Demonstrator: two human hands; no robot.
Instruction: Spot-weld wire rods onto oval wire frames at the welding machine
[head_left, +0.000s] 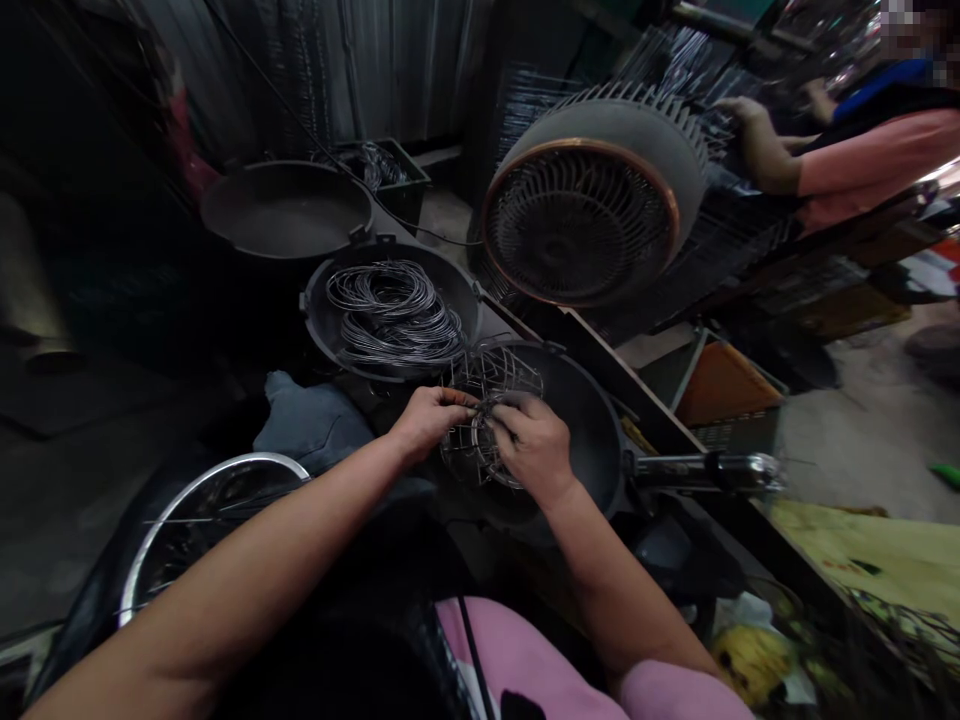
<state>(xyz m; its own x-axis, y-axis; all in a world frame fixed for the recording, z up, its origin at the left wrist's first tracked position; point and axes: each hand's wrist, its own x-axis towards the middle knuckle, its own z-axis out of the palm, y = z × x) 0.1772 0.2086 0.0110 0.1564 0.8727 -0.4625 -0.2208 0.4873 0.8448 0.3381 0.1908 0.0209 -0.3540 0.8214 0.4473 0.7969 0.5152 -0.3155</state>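
Both my hands hold a small round wire basket frame (489, 388) above a dark pan (585, 415). My left hand (430, 419) pinches the frame's left side, fingers closed on the wire. On the right side, my right hand (534, 445) is closed round the frame's lower part. Just behind the frame, a dark round basin (322, 320) holds coiled wire rings (394, 312).
A large grey electric motor (596, 195) with a finned fan cover stands behind. Another person's hand (757, 140) and orange sleeve are at the top right. A shiny metal bowl (199, 525) sits at the lower left, another dark pan (285, 210) further back, and a metal handle (705, 470) on the right.
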